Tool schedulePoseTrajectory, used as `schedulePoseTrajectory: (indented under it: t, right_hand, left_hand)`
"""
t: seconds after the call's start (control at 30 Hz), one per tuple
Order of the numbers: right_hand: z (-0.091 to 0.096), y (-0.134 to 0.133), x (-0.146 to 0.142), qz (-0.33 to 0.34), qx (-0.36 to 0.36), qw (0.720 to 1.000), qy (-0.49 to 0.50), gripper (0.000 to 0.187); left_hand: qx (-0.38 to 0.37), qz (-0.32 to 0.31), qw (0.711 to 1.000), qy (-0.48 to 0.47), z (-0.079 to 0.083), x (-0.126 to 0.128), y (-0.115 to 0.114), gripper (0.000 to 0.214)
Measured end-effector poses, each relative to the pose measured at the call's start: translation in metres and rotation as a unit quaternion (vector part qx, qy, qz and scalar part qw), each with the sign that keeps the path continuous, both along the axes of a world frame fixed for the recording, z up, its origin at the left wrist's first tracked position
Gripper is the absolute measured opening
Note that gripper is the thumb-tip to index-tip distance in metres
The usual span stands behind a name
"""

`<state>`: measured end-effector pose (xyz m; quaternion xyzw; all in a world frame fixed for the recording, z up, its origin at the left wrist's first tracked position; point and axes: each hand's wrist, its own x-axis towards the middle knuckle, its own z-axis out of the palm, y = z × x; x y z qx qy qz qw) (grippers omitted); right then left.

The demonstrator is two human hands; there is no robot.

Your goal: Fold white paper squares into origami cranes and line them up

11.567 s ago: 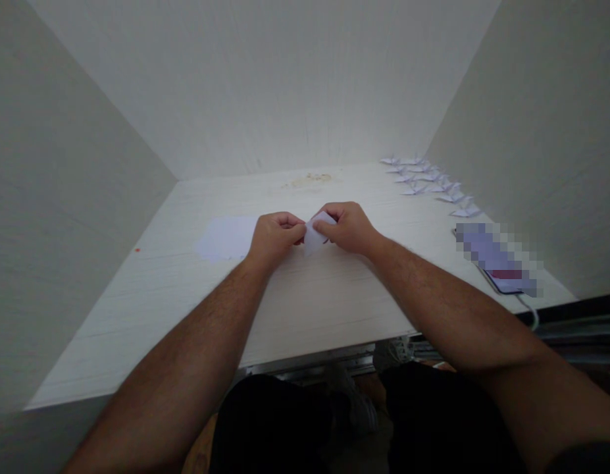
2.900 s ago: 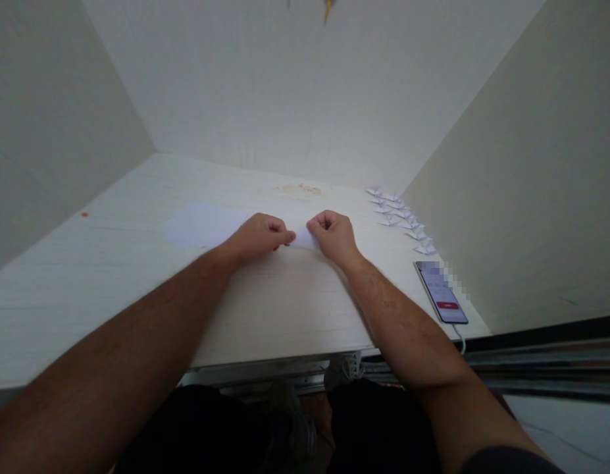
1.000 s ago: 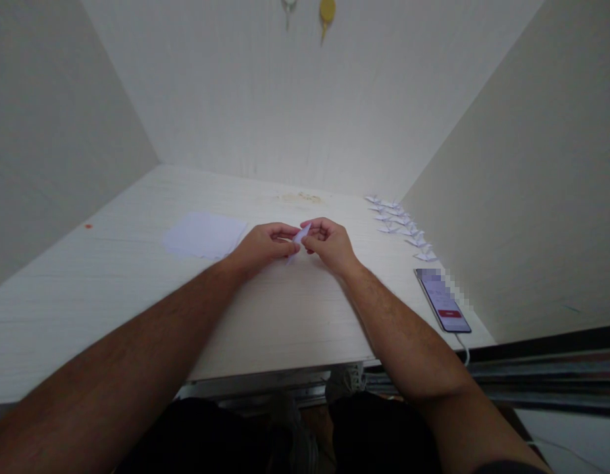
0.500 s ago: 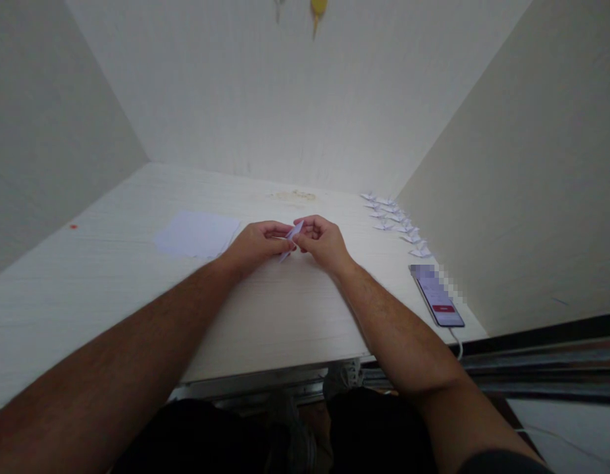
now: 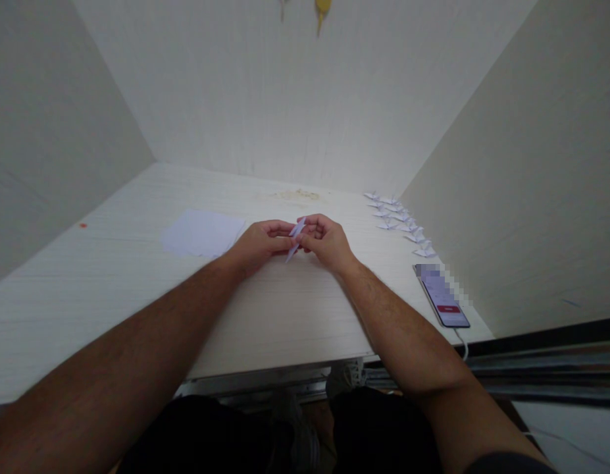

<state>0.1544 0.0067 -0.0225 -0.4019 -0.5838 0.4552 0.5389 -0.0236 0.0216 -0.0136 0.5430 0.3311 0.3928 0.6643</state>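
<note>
A small folded piece of white paper [image 5: 297,228] is held up between both hands, tilted, just above the table [image 5: 285,322]. My left hand [image 5: 262,245] pinches it from the left, thumb toward me. From the right, my right hand [image 5: 327,242] grips the same paper with thumb and curled fingers. Parts of the paper are hidden behind the fingertips. Beside my left hand lies a stack of white paper sheets [image 5: 201,232]. Several folded paper cranes [image 5: 396,214] stand in rows toward the back right.
A phone [image 5: 441,296] with a lit, partly blurred screen lies near the right edge, a white cable [image 5: 463,343] running from it. Walls [image 5: 285,99] enclose the table at the back and sides. A yellow object [image 5: 323,8] hangs on the back wall.
The view has shifted slightly, so everything sits a little further right. The folded paper shows more between the fingers, and both hands still hold it.
</note>
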Motion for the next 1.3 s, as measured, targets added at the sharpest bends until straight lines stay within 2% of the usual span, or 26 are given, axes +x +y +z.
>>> schedulePoseTrajectory:
  t: [0.33,0.53,0.7,1.03,1.3]
  right_hand:
    - [0.000,0.000,0.000,-0.003,-0.007,1.000,-0.007,0.037]
    - [0.006,-0.004,0.000,-0.023,-0.002,1.000,-0.019,0.029]
    - [0.010,-0.004,-0.001,-0.054,-0.009,0.998,-0.018,0.022]
    - [0.012,-0.006,-0.003,-0.072,-0.009,0.996,-0.053,0.022]
    - [0.013,-0.007,-0.003,-0.064,-0.005,0.997,-0.041,0.025]
  left_hand:
    - [-0.009,-0.003,1.000,-0.014,-0.001,0.000,0.002,0.039]
    - [0.001,-0.010,1.000,-0.004,-0.004,-0.001,0.003,0.039]
    - [0.004,0.005,1.000,0.015,-0.006,-0.001,0.004,0.041]
    - [0.033,0.011,0.998,0.060,-0.004,-0.002,0.003,0.039]
    - [0.021,0.036,0.999,0.020,-0.004,0.001,0.002,0.039]
